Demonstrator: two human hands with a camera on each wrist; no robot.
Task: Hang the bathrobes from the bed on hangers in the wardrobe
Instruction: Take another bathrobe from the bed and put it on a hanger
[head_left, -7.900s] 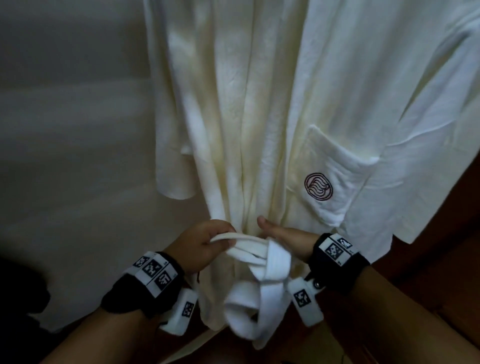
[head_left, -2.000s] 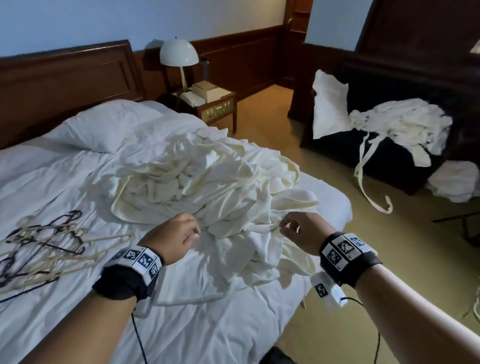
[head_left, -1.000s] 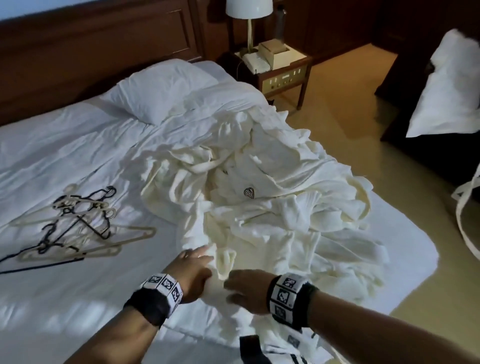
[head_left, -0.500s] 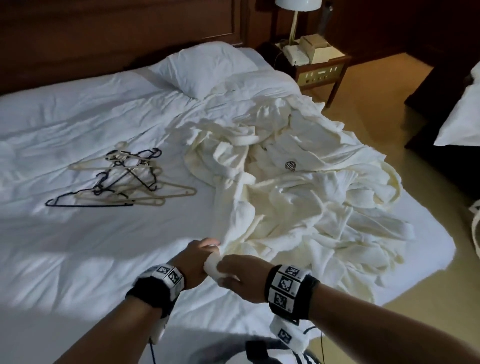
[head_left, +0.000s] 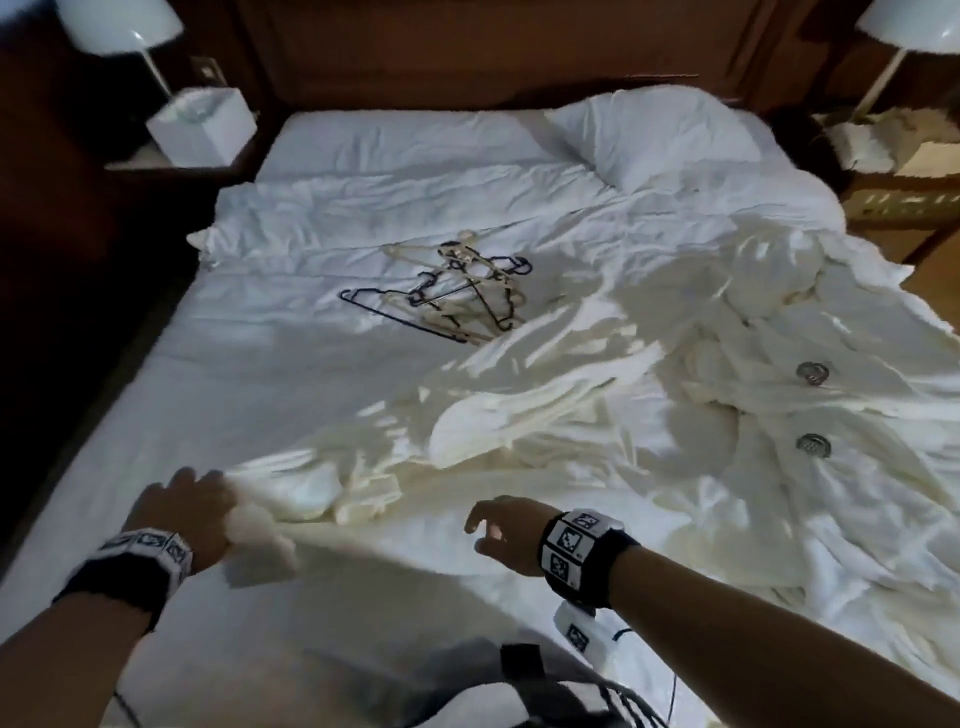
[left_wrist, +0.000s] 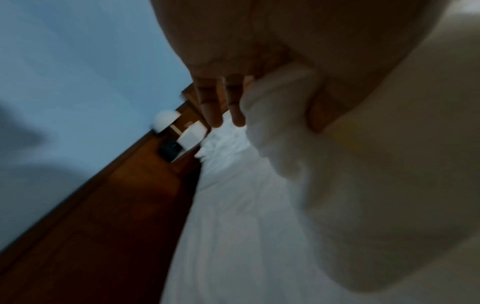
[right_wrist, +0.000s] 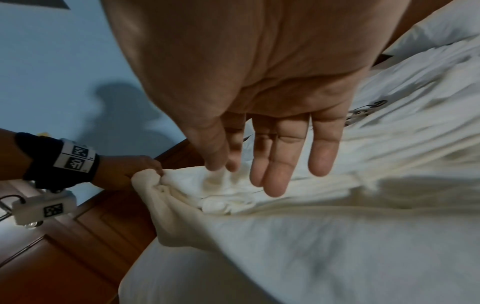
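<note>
**Left hand grips a bathrobe at the foot of the bed**

A cream bathrobe (head_left: 395, 467) lies stretched across the near part of the bed (head_left: 260, 374), one bunched end held in the person's left hand (head_left: 182, 512) at about 7 o'clock in the head view. The fingers and thumb curl round a wad of the cloth, as the left wrist view confirms. From there the robe runs toward 3 o'clock into a rumpled heap of bathrobes (head_left: 779, 395), two of them showing round embroidered emblems.

The right hand (head_left: 506, 535), at about 5 o'clock, hovers just above the cloth with fingers spread and nearly straight, holding nothing; the right wrist view shows the open palm over the robe's folds.

A tangle of hangers (head_left: 457, 291), dark and pale ones mixed, lies on the sheet toward 12 o'clock, apart from the robes. A pillow (head_left: 654, 135) sits near 1 o'clock against the wooden headboard (head_left: 467, 47). Lamps (head_left: 119, 26) stand at both upper corners.
</note>
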